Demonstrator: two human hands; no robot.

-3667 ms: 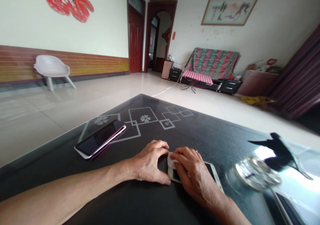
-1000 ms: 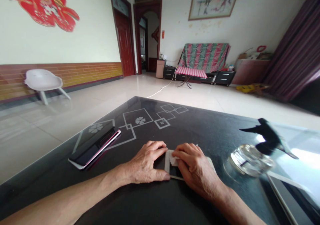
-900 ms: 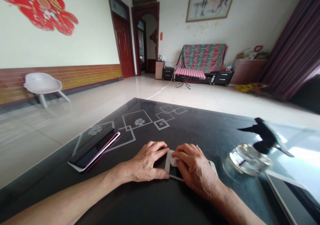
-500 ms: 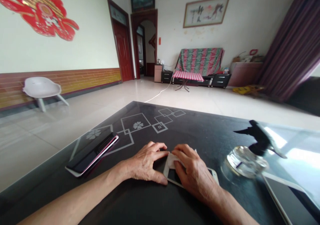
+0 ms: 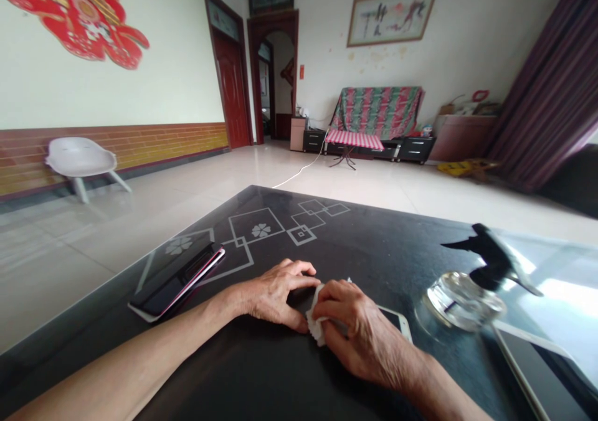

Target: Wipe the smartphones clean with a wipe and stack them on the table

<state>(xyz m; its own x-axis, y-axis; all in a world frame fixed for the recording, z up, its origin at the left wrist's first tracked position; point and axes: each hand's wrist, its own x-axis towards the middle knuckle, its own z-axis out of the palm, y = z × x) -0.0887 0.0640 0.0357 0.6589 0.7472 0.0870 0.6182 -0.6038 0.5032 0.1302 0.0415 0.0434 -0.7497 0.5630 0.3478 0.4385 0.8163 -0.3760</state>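
A white smartphone [image 5: 397, 322] lies flat on the dark table, mostly covered by my right hand [image 5: 357, 331]. That hand is closed over a crumpled white tissue [image 5: 316, 327], pressing it on the phone's left end. My left hand [image 5: 275, 296] rests on the tabletop with thumb and forefinger bracketing the same end of the phone, steadying it. How firmly those fingertips grip is hidden by the tissue. To the right stands a clear spray bottle [image 5: 462, 299] with a black trigger head.
Stacked phones or cases with a pink edge [image 5: 180, 284] lie at the left of the black glossy table [image 5: 261, 371]. A tablet-like device [image 5: 542, 371] is at the right, beside the bottle. Beyond are a white chair [image 5: 81, 159] and a small striped table [image 5: 354, 139].
My right hand has slid the tissue left and toward me, to the phone's left end. My left hand stays almost in place; the view has shifted slightly.
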